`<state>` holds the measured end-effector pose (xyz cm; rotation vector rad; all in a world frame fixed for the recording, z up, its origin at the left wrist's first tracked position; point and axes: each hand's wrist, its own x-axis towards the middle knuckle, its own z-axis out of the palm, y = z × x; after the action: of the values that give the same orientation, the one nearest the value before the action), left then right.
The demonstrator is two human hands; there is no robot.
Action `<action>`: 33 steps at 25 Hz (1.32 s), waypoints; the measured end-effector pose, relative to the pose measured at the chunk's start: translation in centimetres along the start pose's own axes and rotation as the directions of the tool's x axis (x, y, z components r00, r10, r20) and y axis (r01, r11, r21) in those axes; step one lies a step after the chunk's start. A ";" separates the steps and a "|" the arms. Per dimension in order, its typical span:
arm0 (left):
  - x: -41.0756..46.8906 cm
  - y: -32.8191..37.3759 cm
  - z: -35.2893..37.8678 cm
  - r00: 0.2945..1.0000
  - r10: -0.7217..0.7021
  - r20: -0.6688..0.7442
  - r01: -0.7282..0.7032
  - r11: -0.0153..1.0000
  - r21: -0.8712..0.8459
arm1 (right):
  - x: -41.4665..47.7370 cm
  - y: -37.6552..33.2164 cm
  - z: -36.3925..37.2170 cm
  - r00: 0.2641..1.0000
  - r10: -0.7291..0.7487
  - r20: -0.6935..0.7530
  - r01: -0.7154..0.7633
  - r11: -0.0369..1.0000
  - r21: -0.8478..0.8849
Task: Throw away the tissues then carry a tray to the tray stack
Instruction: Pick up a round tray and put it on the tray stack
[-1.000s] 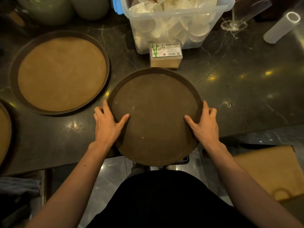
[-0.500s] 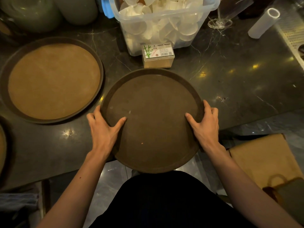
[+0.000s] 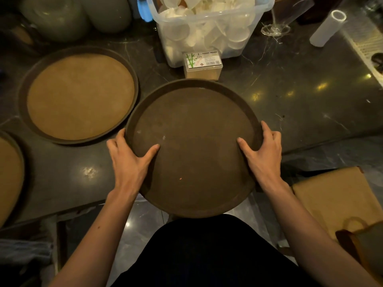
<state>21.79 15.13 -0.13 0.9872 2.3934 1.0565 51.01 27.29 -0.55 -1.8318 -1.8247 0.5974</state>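
A round dark brown tray (image 3: 194,112) hangs half over the near edge of the dark marble counter, right in front of me. My left hand (image 3: 130,160) grips its left rim, thumb on top of the tray. My right hand (image 3: 263,154) grips its right rim the same way. Nothing lies on the tray apart from a few specks. No tissues are in sight. A second round tray (image 3: 22,96) with a tan inside rests on the counter to the left. The edge of a third tray (image 3: 20,162) shows at the far left.
Behind the held tray stands a small toothpick box (image 3: 203,65) and a clear plastic bin (image 3: 257,15) full of white cups. A glass foot (image 3: 275,30) and a white roll (image 3: 327,27) are at the back right. A tan bag (image 3: 335,195) sits low right.
The tray and both hands have shifted slightly toward me and off the counter edge. My view has swung a little to the right, so the left trays show more.
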 end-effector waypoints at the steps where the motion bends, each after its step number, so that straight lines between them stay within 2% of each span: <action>1: -0.7 0.1 -0.4 1.000 -0.002 -0.021 0.002 1.000 0.001 | -0.2 -0.1 -0.2 1.000 -0.018 0.005 0.018 1.000 0.012; 7: -6.9 -0.4 -3.4 0.982 -0.062 -0.180 0.071 0.997 0.043 | -1.7 -1.0 -1.2 0.985 -0.148 0.095 0.139 0.986 0.091; 12: -13.1 -2.1 -6.3 0.937 -0.151 -0.316 0.169 0.985 0.029 | -4.1 -2.6 -0.5 0.936 -0.301 0.181 0.271 0.947 0.173; 15: -16.8 -3.8 -9.0 0.879 -0.249 -0.407 0.276 0.961 0.008 | -6.2 -4.8 1.0 0.887 -0.386 0.254 0.335 0.916 0.221; 20: -21.8 -7.2 -13.6 0.756 -0.331 -0.565 0.398 0.918 -0.006 | -10.5 -10.0 4.3 0.778 -0.522 0.350 0.434 0.849 0.301; 27: -26.1 -12.9 -19.3 0.626 -0.417 -0.659 0.482 0.871 -0.092 | -16.9 -17.2 8.7 0.628 -0.637 0.447 0.532 0.771 0.351; 30: -26.8 -16.2 -22.6 0.593 -0.444 -0.671 0.494 0.859 -0.131 | -20.6 -20.5 10.8 0.596 -0.671 0.441 0.573 0.740 0.353; 33: -26.9 -19.5 -26.5 0.598 -0.462 -0.655 0.494 0.856 -0.153 | -24.2 -23.6 12.6 0.603 -0.657 0.452 0.572 0.752 0.328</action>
<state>17.12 -26.93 3.71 -0.1456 2.9914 1.2830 24.37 3.31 3.32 -0.8265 -2.5185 1.0062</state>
